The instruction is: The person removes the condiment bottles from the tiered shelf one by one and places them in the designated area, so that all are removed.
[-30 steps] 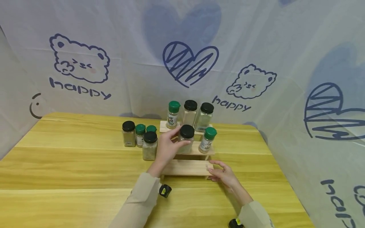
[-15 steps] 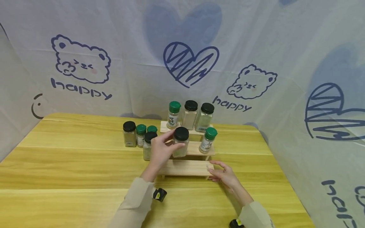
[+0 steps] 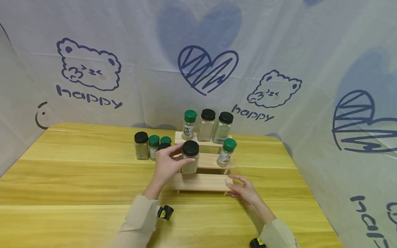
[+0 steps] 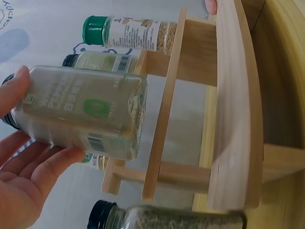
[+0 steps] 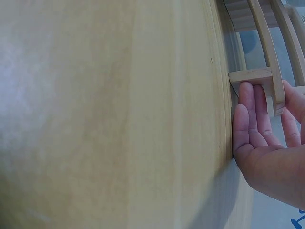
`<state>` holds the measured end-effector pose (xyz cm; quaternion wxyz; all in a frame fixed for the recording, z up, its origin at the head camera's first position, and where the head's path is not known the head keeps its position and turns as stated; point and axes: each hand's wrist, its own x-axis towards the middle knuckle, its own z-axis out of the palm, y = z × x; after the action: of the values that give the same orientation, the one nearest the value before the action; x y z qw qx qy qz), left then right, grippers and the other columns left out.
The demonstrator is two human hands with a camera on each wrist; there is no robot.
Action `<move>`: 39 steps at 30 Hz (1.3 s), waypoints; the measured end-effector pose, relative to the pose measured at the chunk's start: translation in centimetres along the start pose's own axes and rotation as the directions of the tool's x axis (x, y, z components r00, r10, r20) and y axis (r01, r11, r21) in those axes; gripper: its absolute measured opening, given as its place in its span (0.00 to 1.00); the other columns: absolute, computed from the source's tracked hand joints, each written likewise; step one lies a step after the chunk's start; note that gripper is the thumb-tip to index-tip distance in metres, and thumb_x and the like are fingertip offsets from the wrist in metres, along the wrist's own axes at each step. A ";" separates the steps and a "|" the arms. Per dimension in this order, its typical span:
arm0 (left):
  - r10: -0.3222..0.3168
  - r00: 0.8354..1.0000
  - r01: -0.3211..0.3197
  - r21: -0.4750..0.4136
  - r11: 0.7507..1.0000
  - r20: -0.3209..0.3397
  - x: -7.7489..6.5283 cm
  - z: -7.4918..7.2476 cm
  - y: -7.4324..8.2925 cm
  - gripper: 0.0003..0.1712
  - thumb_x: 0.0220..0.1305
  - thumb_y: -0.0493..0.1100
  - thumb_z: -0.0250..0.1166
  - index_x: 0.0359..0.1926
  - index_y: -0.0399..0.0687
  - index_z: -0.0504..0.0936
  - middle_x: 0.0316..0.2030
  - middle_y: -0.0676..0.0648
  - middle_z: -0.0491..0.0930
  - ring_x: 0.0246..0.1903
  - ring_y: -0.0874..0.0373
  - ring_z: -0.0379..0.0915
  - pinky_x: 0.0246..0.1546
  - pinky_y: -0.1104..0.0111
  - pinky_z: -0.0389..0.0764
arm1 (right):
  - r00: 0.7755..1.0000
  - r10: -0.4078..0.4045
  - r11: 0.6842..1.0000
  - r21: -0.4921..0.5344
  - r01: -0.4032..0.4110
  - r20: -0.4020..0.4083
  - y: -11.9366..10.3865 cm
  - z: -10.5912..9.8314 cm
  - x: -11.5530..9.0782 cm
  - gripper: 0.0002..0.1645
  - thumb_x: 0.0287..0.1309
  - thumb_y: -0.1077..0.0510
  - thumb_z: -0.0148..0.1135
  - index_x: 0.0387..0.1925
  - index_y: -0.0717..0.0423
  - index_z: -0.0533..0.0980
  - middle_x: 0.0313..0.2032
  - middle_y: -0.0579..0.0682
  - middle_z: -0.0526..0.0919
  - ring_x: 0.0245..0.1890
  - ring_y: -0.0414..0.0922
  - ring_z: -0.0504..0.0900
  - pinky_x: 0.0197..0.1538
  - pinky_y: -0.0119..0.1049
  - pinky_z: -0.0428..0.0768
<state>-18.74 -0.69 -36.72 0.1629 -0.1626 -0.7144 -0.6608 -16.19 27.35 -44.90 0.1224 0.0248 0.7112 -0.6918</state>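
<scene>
My left hand (image 3: pixel 165 165) grips a clear square spice jar (image 3: pixel 190 165) with a black lid, thumb on one side and fingers on the other. In the left wrist view the jar (image 4: pixel 81 112) is held off the tiers, its pale contents and green label mark visible. Below it stands a three-tier wooden spice rack (image 3: pixel 201 182). My right hand (image 3: pixel 245 191) holds the right end of its lowest tier; in the right wrist view the fingers (image 5: pixel 248 112) lie against the leg, under the board. On the middle tier, at its right, is a green-capped shaker (image 3: pixel 225 155).
A green-capped shaker (image 3: pixel 188 127) and two black-lidded jars (image 3: pixel 206 127) occupy the top tier. Left of the rack, several jars stand on the wooden table (image 3: pixel 77 179), among them a black-lidded jar (image 3: pixel 141 148). A printed cloth (image 3: pixel 149 96) hangs behind the table.
My left hand has carried the jar left and toward me, from the middle tier to above the lowest tier's back edge. The right hand has stayed on the rack's end.
</scene>
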 end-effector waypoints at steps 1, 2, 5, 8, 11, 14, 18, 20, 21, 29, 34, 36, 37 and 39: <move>-0.010 1.000 0.010 0.001 1.000 0.013 -0.1 -0.2 0.4 0.29 0.36 0.35 0.75 0.45 0.33 0.79 0.40 0.38 0.79 0.39 0.51 0.77 0.35 0.68 0.78 | 1.000 0.001 1.000 -0.001 -0.001 0.000 0.0 0.0 0.0 0.29 0.56 0.64 0.58 0.57 0.70 0.60 0.28 0.49 0.83 0.26 0.43 0.82 0.30 0.31 0.78; -0.011 1.000 0.011 0.004 1.000 0.023 -0.2 -0.3 0.9 0.29 0.36 0.34 0.75 0.45 0.33 0.78 0.40 0.37 0.79 0.39 0.50 0.77 0.35 0.67 0.78 | 1.000 0.002 1.000 -0.003 -0.002 0.001 -0.1 0.0 0.0 0.29 0.56 0.64 0.57 0.58 0.70 0.59 0.28 0.49 0.83 0.25 0.43 0.82 0.30 0.31 0.79; -0.015 0.999 0.014 0.023 1.000 0.050 -0.3 -0.8 1.4 0.29 0.37 0.32 0.74 0.45 0.30 0.78 0.41 0.36 0.78 0.40 0.49 0.76 0.36 0.67 0.78 | 1.000 0.006 1.000 -0.005 -0.006 -0.004 -0.1 0.0 0.0 0.30 0.57 0.65 0.56 0.58 0.70 0.58 0.28 0.50 0.83 0.25 0.43 0.82 0.30 0.31 0.79; 0.010 0.998 -0.012 0.028 1.000 0.060 -0.4 -1.2 1.0 0.29 0.36 0.31 0.75 0.44 0.29 0.78 0.40 0.35 0.78 0.40 0.48 0.76 0.35 0.64 0.79 | 1.000 0.006 1.000 -0.008 -0.006 -0.005 -0.1 0.0 0.0 0.30 0.57 0.65 0.56 0.58 0.70 0.59 0.28 0.50 0.83 0.25 0.44 0.82 0.30 0.32 0.79; 0.072 0.995 -0.074 0.030 0.997 0.062 -0.4 -1.7 0.0 0.29 0.35 0.34 0.76 0.43 0.31 0.79 0.39 0.37 0.79 0.38 0.49 0.77 0.34 0.63 0.79 | 1.000 -0.002 1.000 -0.014 0.002 -0.004 -0.1 0.0 0.0 0.29 0.56 0.64 0.58 0.57 0.70 0.60 0.28 0.50 0.83 0.26 0.44 0.82 0.30 0.32 0.79; 0.138 0.988 -0.142 0.048 0.989 0.071 -0.5 -2.3 -0.1 0.28 0.35 0.35 0.76 0.42 0.32 0.80 0.37 0.38 0.80 0.36 0.51 0.78 0.31 0.64 0.80 | 1.000 -0.003 1.000 -0.025 0.002 -0.008 -0.1 0.1 0.1 0.29 0.55 0.64 0.58 0.57 0.69 0.61 0.28 0.49 0.83 0.26 0.44 0.82 0.31 0.32 0.79; 0.156 0.983 -0.161 0.047 0.986 0.094 -0.7 -3.2 -0.3 0.27 0.34 0.34 0.76 0.41 0.32 0.80 0.36 0.39 0.81 0.34 0.53 0.79 0.30 0.68 0.79 | 1.000 -0.003 1.000 -0.029 0.003 -0.007 -0.1 0.1 0.1 0.29 0.55 0.64 0.58 0.57 0.69 0.61 0.29 0.49 0.83 0.26 0.44 0.82 0.31 0.32 0.79; 0.152 0.983 -0.156 0.039 0.987 0.106 -0.8 -3.6 -0.4 0.27 0.34 0.34 0.76 0.41 0.32 0.80 0.36 0.39 0.81 0.34 0.53 0.79 0.31 0.69 0.79 | 1.000 -0.008 1.000 -0.023 0.008 -0.002 -0.1 0.1 0.1 0.29 0.56 0.64 0.57 0.57 0.70 0.60 0.29 0.50 0.83 0.26 0.44 0.82 0.31 0.32 0.79; 0.149 0.982 -0.154 0.036 0.987 0.112 -0.8 -3.8 -0.4 0.27 0.34 0.33 0.76 0.41 0.31 0.80 0.36 0.38 0.80 0.33 0.52 0.79 0.31 0.69 0.79 | 1.000 -0.009 1.000 -0.020 0.009 0.001 -0.1 0.1 0.0 0.29 0.56 0.64 0.57 0.57 0.70 0.60 0.29 0.50 0.83 0.26 0.44 0.82 0.30 0.32 0.79; 0.131 0.983 -0.135 0.023 0.991 0.125 -1.0 -5.8 -0.4 0.28 0.32 0.28 0.75 0.42 0.28 0.78 0.37 0.36 0.79 0.32 0.53 0.79 0.31 0.68 0.79 | 1.000 0.005 1.000 -0.016 -0.005 -0.021 -0.1 0.1 0.0 0.28 0.55 0.64 0.58 0.56 0.69 0.62 0.28 0.48 0.83 0.26 0.44 0.82 0.30 0.31 0.79; 0.092 0.987 -0.096 0.020 0.995 0.133 -1.1 -6.9 -0.5 0.29 0.32 0.27 0.74 0.42 0.27 0.77 0.38 0.35 0.79 0.33 0.58 0.78 0.32 0.68 0.79 | 1.000 -0.004 0.999 -0.041 0.004 -0.006 0.0 0.0 0.0 0.30 0.55 0.62 0.59 0.57 0.69 0.61 0.28 0.48 0.83 0.27 0.45 0.82 0.31 0.32 0.79; 0.077 0.987 -0.081 0.018 0.997 0.138 -1.1 -7.3 -0.6 0.29 0.32 0.27 0.74 0.43 0.26 0.77 0.39 0.34 0.78 0.33 0.59 0.78 0.32 0.68 0.79 | 1.000 -0.004 0.999 -0.053 0.004 0.000 0.0 -0.1 0.0 0.31 0.55 0.61 0.59 0.58 0.69 0.60 0.29 0.47 0.83 0.28 0.45 0.82 0.32 0.33 0.79; 0.072 0.987 -0.075 0.021 0.997 0.140 -1.1 -7.4 -0.6 0.29 0.33 0.27 0.74 0.43 0.26 0.77 0.39 0.34 0.78 0.33 0.58 0.78 0.32 0.67 0.79 | 1.000 -0.002 0.999 -0.052 0.002 -0.003 0.1 -0.1 0.0 0.31 0.55 0.61 0.59 0.58 0.69 0.60 0.29 0.48 0.83 0.28 0.45 0.82 0.32 0.33 0.79; 0.062 0.988 -0.067 0.026 0.997 0.144 -1.2 -7.8 -0.8 0.29 0.33 0.28 0.74 0.43 0.26 0.77 0.39 0.33 0.78 0.34 0.56 0.79 0.32 0.67 0.79 | 1.000 -0.002 0.998 -0.056 0.002 -0.006 0.1 0.0 0.1 0.31 0.55 0.61 0.59 0.58 0.69 0.60 0.29 0.48 0.83 0.28 0.45 0.82 0.32 0.33 0.79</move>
<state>-17.91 -8.53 -37.35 0.1352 -0.2300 -0.7285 -0.6309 -16.24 27.39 -44.97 0.1203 0.0229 0.7305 -0.6718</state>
